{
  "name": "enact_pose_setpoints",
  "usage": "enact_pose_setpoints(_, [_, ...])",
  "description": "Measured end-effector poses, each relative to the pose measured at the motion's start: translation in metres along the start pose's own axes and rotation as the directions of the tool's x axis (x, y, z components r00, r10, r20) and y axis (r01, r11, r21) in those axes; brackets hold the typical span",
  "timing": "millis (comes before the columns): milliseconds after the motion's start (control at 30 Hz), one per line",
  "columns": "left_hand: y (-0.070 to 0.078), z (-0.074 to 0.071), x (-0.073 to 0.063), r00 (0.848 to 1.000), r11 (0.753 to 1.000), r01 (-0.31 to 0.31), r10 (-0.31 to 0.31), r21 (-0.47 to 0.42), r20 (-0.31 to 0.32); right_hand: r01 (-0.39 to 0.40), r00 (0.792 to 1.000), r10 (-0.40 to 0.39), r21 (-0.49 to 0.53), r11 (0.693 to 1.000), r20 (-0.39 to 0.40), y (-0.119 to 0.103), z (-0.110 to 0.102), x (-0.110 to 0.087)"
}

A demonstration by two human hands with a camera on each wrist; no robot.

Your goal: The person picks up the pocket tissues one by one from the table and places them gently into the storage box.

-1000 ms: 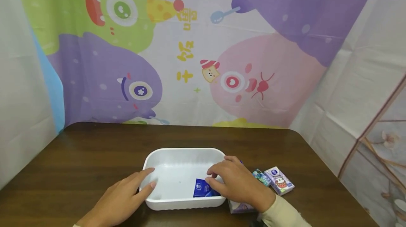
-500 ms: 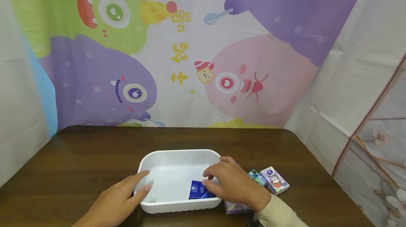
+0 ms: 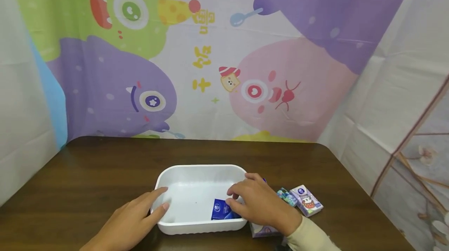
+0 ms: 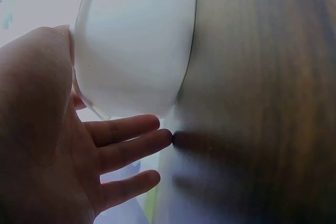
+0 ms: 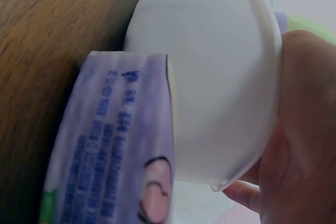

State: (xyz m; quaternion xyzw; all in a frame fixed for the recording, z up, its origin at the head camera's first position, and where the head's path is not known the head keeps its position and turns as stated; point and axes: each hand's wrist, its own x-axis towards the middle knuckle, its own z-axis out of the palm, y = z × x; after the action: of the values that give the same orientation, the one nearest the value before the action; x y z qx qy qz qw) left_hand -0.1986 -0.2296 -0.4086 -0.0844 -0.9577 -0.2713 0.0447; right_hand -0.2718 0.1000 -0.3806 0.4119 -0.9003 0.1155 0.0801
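A white plastic basin [image 3: 194,227] stands on the table. My left hand [image 3: 129,218] rests at its left rim, index finger and thumb reaching over the edge. In the left wrist view, the left hand's other fingers [image 4: 128,148] extend straight outside the wall, near the tabletop. My right hand [image 3: 257,200] rests over the right rim, its fingers loosely bent, thumb and index tips above the inside. Near that thumb lies a dark blue tissue pack [image 3: 220,209] in the basin, partly hidden by the hand. Against the basin's outer right side, a purple tissue pack [image 5: 113,140] stands close to my right hand.
Right of my right wrist lie a teal patterned pack [image 3: 287,197] and a white-purple cartoon tissue pack [image 3: 306,200]. The brown wooden table [image 3: 105,165] ends at a cartoon-printed curtain [image 3: 203,114] behind, with pale cloth [image 3: 379,106] along the right side.
The head view shifts slightly, left then back to the right. Both hands, the basin and the packs keep their places relative to one another.
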Motion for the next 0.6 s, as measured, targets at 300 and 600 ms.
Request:
enact_pose_setpoints(300, [0.001, -0.0002, -0.0004, 1.0, 1.0, -0.013, 0.013, -0.009, -0.02, -0.017, 1.0, 0.017, 0.008, 1.0, 0.016, 0.0004, -0.002, 0.0006])
enact_pose_setpoints(600, [0.001, -0.0006, -0.0017, 1.0, 1.0, -0.006, 0.006, -0.015, -0.016, -0.013, 1.0, 0.013, 0.019, 1.0, 0.017, 0.0002, -0.0002, 0.0004])
